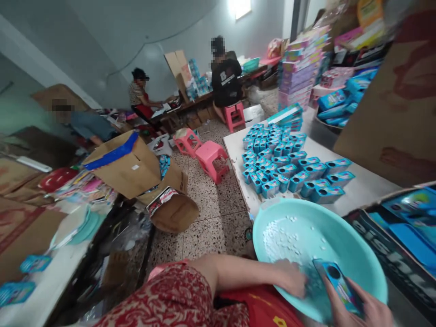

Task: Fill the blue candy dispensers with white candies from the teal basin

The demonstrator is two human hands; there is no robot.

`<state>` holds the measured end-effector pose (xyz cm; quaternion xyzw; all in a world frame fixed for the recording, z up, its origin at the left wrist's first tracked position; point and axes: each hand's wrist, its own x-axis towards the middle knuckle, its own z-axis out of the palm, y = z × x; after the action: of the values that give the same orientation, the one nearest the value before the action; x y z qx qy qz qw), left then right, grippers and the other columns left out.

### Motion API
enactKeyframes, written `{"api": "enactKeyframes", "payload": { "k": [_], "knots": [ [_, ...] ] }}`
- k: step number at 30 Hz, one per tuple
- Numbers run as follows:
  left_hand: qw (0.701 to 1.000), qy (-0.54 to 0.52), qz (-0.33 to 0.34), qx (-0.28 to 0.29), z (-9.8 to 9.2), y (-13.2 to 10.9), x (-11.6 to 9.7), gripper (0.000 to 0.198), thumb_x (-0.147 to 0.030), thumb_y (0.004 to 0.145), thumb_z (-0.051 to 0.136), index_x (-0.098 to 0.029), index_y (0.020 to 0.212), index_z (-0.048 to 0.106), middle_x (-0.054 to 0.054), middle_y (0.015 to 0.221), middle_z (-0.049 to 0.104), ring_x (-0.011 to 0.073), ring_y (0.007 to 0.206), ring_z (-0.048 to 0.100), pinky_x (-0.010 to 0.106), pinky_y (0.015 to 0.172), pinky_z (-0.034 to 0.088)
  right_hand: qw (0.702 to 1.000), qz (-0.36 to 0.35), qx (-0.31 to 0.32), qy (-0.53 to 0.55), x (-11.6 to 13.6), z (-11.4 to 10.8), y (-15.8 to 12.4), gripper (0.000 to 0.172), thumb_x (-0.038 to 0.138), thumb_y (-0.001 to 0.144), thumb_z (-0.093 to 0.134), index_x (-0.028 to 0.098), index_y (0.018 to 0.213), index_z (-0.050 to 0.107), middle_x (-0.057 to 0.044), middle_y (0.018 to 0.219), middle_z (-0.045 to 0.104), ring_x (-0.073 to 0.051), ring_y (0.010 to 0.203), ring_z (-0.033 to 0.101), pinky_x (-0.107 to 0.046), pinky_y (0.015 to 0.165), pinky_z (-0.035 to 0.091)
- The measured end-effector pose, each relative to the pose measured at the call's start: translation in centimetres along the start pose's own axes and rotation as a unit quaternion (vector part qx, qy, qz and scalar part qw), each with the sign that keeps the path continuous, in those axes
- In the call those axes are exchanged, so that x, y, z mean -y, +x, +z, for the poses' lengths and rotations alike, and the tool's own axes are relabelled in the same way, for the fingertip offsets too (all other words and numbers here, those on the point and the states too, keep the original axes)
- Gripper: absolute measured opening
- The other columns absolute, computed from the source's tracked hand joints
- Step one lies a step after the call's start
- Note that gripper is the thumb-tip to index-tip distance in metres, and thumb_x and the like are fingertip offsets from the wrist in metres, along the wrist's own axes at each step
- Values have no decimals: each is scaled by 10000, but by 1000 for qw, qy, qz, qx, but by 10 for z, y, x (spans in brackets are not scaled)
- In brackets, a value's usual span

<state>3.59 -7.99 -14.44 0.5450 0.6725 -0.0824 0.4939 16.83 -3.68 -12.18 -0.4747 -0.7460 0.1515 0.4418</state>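
A teal plastic basin (361,254) sits in front of me with small white pieces (279,238) scattered over its bottom. My left hand (293,278) reaches into the basin, its fingers curled and blurred among the pieces. My right hand (364,309) holds a small blue printed box (337,281) by its lower end over the basin's near side. Beyond the basin, several matching blue boxes (289,168) lie in rows on a white table (361,190).
A dark carton of blue packs (408,231) stands at right, a big cardboard sheet (391,109) behind it. Pink stools (211,159) and open cardboard boxes (136,168) crowd the terrazzo floor. Three people sit at the far benches. Stacked colourful cartons (299,68) rise at the back right.
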Motion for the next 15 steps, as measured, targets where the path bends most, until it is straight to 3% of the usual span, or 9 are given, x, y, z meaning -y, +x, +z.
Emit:
{"api": "enactKeyframes", "payload": {
  "k": [5,8,9,10,13,15],
  "knots": [
    [999,-41,20,1,-6,11,1,230,-399,720,571,-219,812,680,117,863,691,315,907,638,397,669,492,1000,30,-1,-7,9,-10,11,504,439,681,759,187,1110,677,-104,810,649,-281,731,591,-399,662,465],
    [973,-224,1,-54,-24,2,9,232,-419,730,588,-200,669,635,50,635,640,244,751,624,337,637,477,999,47,-16,5,21,-20,23,481,424,658,781,161,1050,691,-112,815,643,-269,747,580,-400,695,465],
    [940,-335,-2,-63,-32,-4,12,240,-415,735,586,-193,653,622,25,576,611,208,677,603,308,605,468,999,39,-18,16,24,-21,26,457,433,663,774,153,1015,693,-111,818,643,-260,747,580,-397,705,467],
    [889,-454,-18,-61,-39,-9,16,227,-397,721,598,-182,649,614,9,535,587,180,592,571,286,554,451,999,28,-11,32,26,-20,29,425,446,681,755,151,980,690,-106,819,642,-247,744,582,-392,714,470],
    [707,-706,-26,-29,-61,-20,24,254,-390,701,595,-142,641,598,41,540,604,139,451,521,234,424,374,996,35,63,54,22,-11,34,388,509,766,645,159,931,664,-78,824,636,-207,733,591,-350,686,483],
    [666,-745,-8,-37,-73,-21,25,295,-426,713,572,-149,613,557,31,520,581,114,413,499,210,391,346,991,49,109,53,16,-3,33,384,518,783,612,169,940,649,-67,840,624,-202,770,595,-340,698,488]
  ]
}}
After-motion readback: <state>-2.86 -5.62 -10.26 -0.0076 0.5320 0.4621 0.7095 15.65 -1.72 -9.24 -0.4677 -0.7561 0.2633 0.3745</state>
